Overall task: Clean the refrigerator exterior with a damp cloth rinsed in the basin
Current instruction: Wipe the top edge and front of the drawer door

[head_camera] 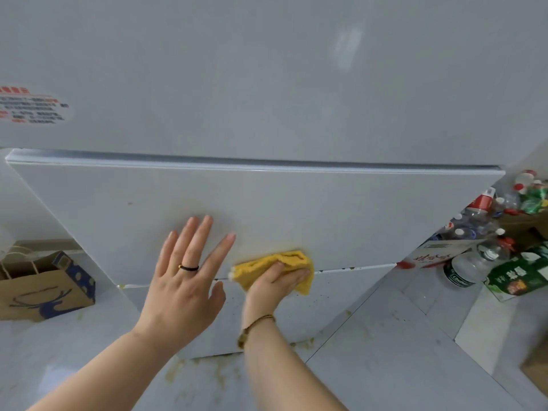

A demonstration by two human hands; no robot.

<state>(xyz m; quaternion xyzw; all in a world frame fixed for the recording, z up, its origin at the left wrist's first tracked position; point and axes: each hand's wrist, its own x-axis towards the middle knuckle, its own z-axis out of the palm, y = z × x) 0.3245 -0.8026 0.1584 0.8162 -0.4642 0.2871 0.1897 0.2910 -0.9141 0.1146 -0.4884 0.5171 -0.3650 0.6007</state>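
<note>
Left hand (184, 280) is flat on the refrigerator (267, 84), fingers straight and spread, holding nothing, a dark ring (189, 267) on one finger. It is planted on the middle door panel (296, 209), fingertips pointing up the door.

Just to the right of it, nearly alongside its thumb, the right hand (272, 284) is on the yellow cloth (284, 259). Its palm and straight fingers lie over the cloth and press it against the door. Nothing is curled round the cloth as far as this view shows. The cloth is bunched up, poking out above the thumb and below the fingertips. It sits right on the seam where the middle panel meets the lower drawer (326, 295). A thin bracelet (256, 324) sits on that wrist.

Along the seam, out past the right hand's fingertips, small brown specks dot the edge.

Below both wrists, the pale tiled floor (385, 366) carries yellowish-brown stains (207, 372) at the foot of the refrigerator.

Far off to the left of the left hand, a brown paper bag (44, 289) with blue markings stands on the floor. Well above that hand, on the upper door, there is a round sticker (32, 106) with red and black print, too blurred to read.

Well out to the right of the right hand is a heap of plastic bottles (474, 223), with a green carton (519, 277) beside them.
</note>
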